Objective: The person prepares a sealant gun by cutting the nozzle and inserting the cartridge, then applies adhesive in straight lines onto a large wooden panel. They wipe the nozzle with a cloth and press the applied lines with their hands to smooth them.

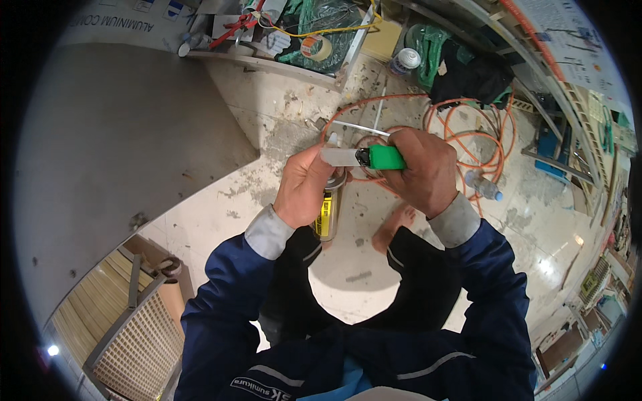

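Note:
Both hands meet in front of my legs. My left hand (304,190) is wrapped round the upper part of a grey cylinder with a yellow label (326,214), a can or a cartridge. A whitish tip (332,139) shows just above the left thumb; whether it belongs to the cylinder I cannot tell. My right hand (424,170) is closed on the green grip of a utility knife (386,158). Its broad pale blade (340,157) points left and lies across the left fingertips, close to the tip. Exact contact between blade and tip is hidden.
An orange hose (468,137) coils on the stained tile floor, with a clear bottle (486,185) beside it. A grey panel (134,167) fills the left. Beyond my hands are a tray (301,70) of tape and tools, a spray can (405,61) and a thin white rod (361,127).

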Demonstrator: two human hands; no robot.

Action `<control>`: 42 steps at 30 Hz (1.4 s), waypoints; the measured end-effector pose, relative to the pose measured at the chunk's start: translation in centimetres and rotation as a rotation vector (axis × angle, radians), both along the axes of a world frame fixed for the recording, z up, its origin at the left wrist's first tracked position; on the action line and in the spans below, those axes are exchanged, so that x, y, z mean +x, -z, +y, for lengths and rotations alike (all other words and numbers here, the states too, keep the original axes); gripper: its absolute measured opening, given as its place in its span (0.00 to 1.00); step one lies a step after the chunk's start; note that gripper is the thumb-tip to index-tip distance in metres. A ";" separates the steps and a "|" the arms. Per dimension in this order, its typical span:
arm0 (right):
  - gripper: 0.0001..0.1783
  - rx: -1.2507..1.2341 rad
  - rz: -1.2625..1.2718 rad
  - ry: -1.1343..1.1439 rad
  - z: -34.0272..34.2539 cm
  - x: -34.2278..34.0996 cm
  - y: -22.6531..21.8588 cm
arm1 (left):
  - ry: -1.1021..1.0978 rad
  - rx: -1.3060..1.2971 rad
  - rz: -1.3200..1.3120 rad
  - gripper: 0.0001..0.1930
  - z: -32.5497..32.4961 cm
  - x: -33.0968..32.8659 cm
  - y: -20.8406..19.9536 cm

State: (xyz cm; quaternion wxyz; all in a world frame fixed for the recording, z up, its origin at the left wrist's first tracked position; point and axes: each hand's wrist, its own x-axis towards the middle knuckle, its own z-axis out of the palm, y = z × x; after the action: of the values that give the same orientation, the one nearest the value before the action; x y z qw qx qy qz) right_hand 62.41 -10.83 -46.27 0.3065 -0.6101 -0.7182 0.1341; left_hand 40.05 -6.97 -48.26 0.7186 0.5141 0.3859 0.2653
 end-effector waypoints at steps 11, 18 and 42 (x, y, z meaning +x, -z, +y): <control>0.13 0.284 -0.149 0.009 4.5 1.3 7.3 | 0.073 0.158 -0.173 0.25 4.8 1.5 7.0; 0.14 0.348 -0.188 0.005 5.8 1.4 6.9 | 0.077 0.312 -0.062 0.25 5.5 1.8 6.8; 0.11 0.343 -0.214 -0.039 6.6 1.8 8.3 | 0.249 0.056 -0.248 0.27 5.0 0.5 7.1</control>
State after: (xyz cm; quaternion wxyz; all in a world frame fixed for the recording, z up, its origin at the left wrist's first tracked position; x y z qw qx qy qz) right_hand 64.22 -4.24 -54.55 0.3254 -0.5456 -0.7706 -0.0500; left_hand 40.59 -2.02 -55.34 0.7733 0.5410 0.2201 0.2466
